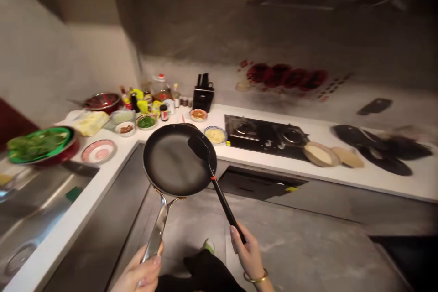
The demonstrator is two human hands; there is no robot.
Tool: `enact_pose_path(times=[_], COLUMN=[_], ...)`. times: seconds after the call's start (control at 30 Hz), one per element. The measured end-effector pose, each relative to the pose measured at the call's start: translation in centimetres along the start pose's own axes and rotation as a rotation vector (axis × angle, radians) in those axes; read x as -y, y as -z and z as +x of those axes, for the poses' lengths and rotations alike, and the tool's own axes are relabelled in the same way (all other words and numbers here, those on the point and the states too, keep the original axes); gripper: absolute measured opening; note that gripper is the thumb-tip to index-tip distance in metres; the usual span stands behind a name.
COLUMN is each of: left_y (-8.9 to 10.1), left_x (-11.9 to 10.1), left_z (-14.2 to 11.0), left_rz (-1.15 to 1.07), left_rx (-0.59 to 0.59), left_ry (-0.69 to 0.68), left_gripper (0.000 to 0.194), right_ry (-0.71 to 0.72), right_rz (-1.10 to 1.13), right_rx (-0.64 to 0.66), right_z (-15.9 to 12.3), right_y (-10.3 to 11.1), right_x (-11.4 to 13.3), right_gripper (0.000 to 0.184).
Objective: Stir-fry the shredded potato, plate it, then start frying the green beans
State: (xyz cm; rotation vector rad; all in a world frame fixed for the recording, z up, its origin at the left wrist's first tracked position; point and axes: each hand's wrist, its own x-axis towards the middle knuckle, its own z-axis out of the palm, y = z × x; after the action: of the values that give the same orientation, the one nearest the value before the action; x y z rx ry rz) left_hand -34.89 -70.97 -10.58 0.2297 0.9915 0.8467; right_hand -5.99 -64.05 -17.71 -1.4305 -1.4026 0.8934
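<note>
A black frying pan [171, 159] with a long metal handle is held up in front of me, over the floor near the counter corner. My left hand [142, 269] is closed around the end of that handle. In my right hand [248, 251] is the handle of a black spatula [222, 198] with an orange band. The spatula's broad head overlaps the right part of the pan; I cannot tell whether it touches. The visible inside of the pan holds no food. A bracelet circles my right wrist.
Behind the pan runs a white counter [212, 114] with a gas stove [267, 137], a plate of pale shreds [215, 135], a bowl of chopped greens [146, 122], and a knife block [203, 96]. To the left are a sink [44, 205] and a green basket of leafy vegetables [41, 143].
</note>
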Motion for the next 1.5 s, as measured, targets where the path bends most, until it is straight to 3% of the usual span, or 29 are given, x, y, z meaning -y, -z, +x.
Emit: enact_pose_path(times=[0.17, 0.3, 0.43, 0.57, 0.73, 0.97, 1.2, 1.4, 1.5], left_y=[-10.9, -19.3, -26.4, -31.1, -34.1, -37.5, -39.5, -40.1, -40.7], left_x=[-3.2, -5.8, -8.0, -9.6, -11.2, -12.3, -10.7, -7.2, -5.2], left_z=[11.2, 20.1, 28.8, 36.5, 43.9, 50.0, 52.4, 53.1, 53.1], left_rz=[0.010, 0.018, 0.032, 0.045, 0.052, 0.017, -0.042, -0.071, -0.090], left_rx=[0.220, 0.412, 0.525, 0.542, 0.529, 0.490, 0.414, 0.326, 0.276], left_ry=[0.062, 0.065, 0.055, 0.070, 0.106, 0.148, 0.126, 0.090, 0.076], left_gripper=[0.042, 0.035, 0.028, 0.024, 0.027, 0.025, 0.030, 0.040, 0.043], right_ry=[0.052, 0.135, 0.099, -0.039, -0.140, -0.166, -0.246, -0.179, -0.210], right_rz=[-0.115, -0.272, -0.451, -0.636, -0.699, -0.689, -0.681, -0.535, -0.433], right_rx=[-0.235, -0.367, -0.393, -0.376, -0.351, -0.309, -0.204, -0.065, 0.012], right_z=[6.0, 13.8, 23.2, 32.1, 40.2, 45.9, 48.8, 48.3, 48.2], right_y=[9.5, 15.0, 18.3, 19.8, 20.7, 21.2, 22.7, 24.2, 25.6], right_x=[-1.6, -1.3, -1.4, -3.0, -6.4, -9.1, -10.0, -10.6, -12.3], right_gripper=[0.043, 0.043, 0.046, 0.046, 0.045, 0.043, 0.046, 0.045, 0.051])
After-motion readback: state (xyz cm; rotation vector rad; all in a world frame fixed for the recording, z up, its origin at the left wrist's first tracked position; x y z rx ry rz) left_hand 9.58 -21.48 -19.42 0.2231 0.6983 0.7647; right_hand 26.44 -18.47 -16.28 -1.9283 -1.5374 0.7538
